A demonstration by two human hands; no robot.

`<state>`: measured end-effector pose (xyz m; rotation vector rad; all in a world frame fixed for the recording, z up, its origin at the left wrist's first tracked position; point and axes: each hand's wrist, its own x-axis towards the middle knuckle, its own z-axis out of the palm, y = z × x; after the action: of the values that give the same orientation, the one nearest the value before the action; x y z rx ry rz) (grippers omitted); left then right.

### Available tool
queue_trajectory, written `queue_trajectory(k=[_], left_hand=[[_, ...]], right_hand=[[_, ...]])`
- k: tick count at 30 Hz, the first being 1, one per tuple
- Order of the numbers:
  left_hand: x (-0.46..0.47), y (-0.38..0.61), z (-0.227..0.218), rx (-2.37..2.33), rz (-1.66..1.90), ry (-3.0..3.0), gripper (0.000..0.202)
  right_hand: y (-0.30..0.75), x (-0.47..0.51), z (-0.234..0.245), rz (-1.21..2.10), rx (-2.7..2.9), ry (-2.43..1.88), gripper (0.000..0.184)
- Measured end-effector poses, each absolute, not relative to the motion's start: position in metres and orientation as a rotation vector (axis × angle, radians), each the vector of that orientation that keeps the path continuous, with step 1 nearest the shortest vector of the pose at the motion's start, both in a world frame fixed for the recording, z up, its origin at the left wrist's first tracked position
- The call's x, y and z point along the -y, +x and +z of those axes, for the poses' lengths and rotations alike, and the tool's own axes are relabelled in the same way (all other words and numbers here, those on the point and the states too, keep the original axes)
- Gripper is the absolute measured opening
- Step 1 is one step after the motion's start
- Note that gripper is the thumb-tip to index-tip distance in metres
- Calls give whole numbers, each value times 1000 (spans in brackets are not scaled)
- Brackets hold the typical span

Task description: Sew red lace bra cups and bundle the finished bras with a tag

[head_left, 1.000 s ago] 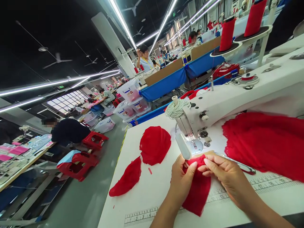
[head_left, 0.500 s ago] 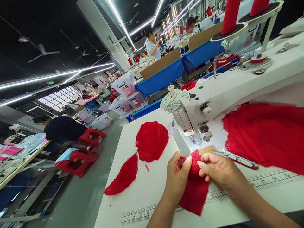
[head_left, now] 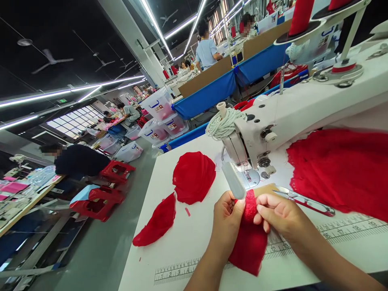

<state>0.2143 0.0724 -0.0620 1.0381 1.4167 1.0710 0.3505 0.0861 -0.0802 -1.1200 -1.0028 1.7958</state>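
Between my two hands is a piece of red fabric, with a fuzzy red strip along its upper part. My left hand pinches the strip's left edge between thumb and fingers. On the opposite edge, my right hand grips the fabric the same way. The lower end hangs down over the ruler markings on the table. Just beyond my hands stands the sewing machine, its needle area lit. A pale rounded bar points from the machine toward my left thumb.
Metal thread snips lie right of my right hand, near a large red fabric pile. On the left, the table holds a round red piece and a pointed one. Red stools and plastic bins stand beyond.
My hands keep their pinch on the red fabric, and the fuzzy strip shows flatter and more upright. The view has shifted slightly. A person in light blue in the background has turned.
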Motion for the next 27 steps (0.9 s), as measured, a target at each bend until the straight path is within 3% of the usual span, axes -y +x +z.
queue_trajectory(k=[4,9,15,21,27], left_hand=[[-72,215,-61,-1417,1059,1051,24],[-72,215,-61,-1438,1054,1079,25],[-73,215,-60,-1422,1052,1053,23],[-73,215,-63,-1474,1041,1029,23],[-77,213,-61,-1427,1042,975,23]], right_hand=[[348,-88,-83,1804,1020,-1111,30],[348,-87,-82,1793,1009,-1092,17],[348,-86,-80,1770,1029,-1128,27],[348,-86,-83,1817,1023,-1115,13],[351,-87,-83,1785,1024,-1189,20]])
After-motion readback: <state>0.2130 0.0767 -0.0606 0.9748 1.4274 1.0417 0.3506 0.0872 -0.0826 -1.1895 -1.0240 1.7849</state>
